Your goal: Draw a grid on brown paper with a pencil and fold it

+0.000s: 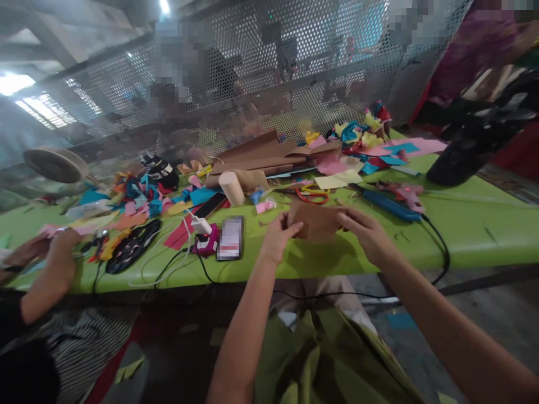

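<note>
A piece of brown paper [318,221] is stretched between my two hands, just above the front part of the green table. My left hand [278,235] pinches its left edge with the thumb on top. At its right edge, my right hand [366,233] grips it between thumb and fingers. Behind the paper lie red-handled scissors [312,195]. A blue-handled tool [391,206] and a pink glue gun [404,193] rest to the right of my right hand. Left of my left hand lies a phone [230,238].
On the green table [471,224] stands a pale cylinder [231,189]. Brown sheets [261,154] and coloured scraps lie behind it. A magenta power adapter [206,241] trails cables over the front edge. A black bottle [458,148] leans at right; a co-worker's hands [59,247] are at left.
</note>
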`<act>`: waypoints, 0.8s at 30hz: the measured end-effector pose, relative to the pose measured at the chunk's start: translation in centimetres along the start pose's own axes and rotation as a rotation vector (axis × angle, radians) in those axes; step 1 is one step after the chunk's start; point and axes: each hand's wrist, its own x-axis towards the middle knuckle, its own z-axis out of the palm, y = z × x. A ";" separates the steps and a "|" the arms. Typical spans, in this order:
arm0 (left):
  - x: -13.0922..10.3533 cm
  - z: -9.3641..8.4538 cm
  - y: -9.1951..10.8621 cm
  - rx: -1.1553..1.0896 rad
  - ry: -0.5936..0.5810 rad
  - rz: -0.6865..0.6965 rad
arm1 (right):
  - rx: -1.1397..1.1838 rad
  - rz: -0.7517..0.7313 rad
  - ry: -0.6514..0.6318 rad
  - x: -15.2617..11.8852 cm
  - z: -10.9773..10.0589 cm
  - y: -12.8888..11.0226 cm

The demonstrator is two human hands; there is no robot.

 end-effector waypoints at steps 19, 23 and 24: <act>-2.7 5.6 -3.0 -0.166 0.076 0.100 | 0.042 -0.067 -0.029 -1.5 3.7 1.6; -3.3 5.6 -2.6 -0.226 0.003 0.061 | -0.030 -0.106 -0.037 -1.3 3.7 1.7; -3.4 5.5 -2.6 -0.195 0.019 0.055 | -0.068 -0.120 -0.040 -1.3 3.5 1.6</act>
